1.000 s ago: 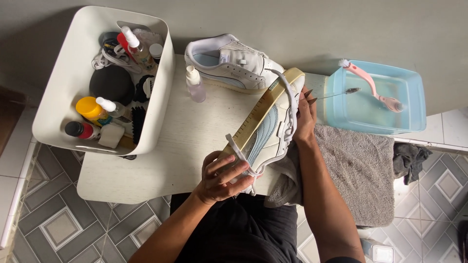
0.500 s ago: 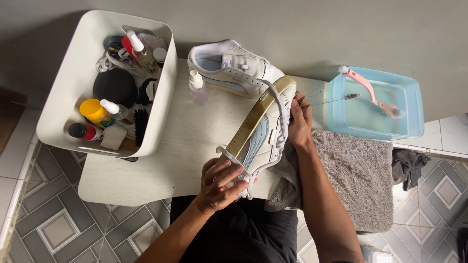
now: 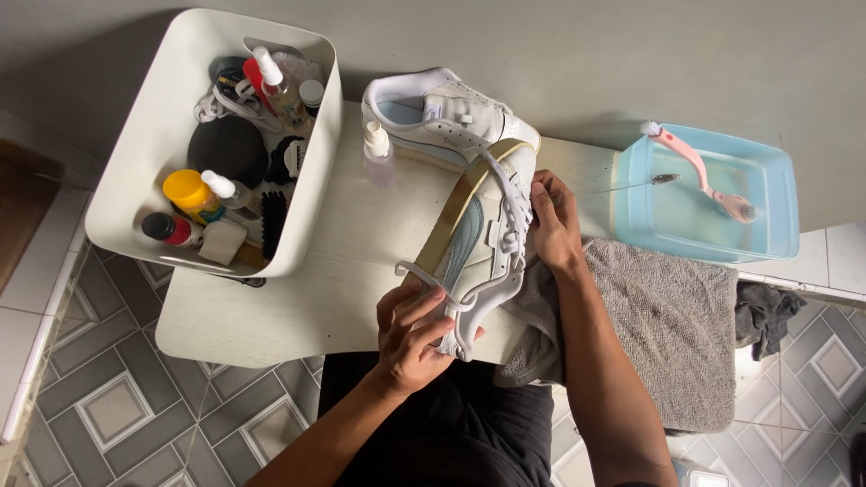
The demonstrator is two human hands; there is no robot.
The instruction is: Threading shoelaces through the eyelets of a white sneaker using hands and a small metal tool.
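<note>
Basically, a grey patterned tile floor (image 3: 117, 406) is seen below and to the left of the left hand (image 3: 410, 338), with a plain grey wall (image 3: 559, 54) far above both hands. A pale wooden table (image 3: 271, 307) is set against that wall, directly under the hands. A grey towel (image 3: 667, 334) is draped over the table edge just right of the right hand (image 3: 552, 225). A white bin (image 3: 153, 117) of bottles, brushes and sponges is placed well up and left of the left hand. A light blue tub (image 3: 704, 194) of water is sited right of the right hand, with a pink brush (image 3: 699, 171) laid across it. A white sneaker (image 3: 478, 243) with pale blue panel and tan sole is held tilted on its side between both hands, above the table. The heel end is gripped by the left hand, fingers curled closed around it. The laced upper near the toe is clasped by the right hand, fingers wrapped over it. A second white sneaker (image 3: 442, 113) is rested on the table just above the right hand. A small clear spray bottle (image 3: 377, 153) is stood upright beside it, left of the right hand.
</note>
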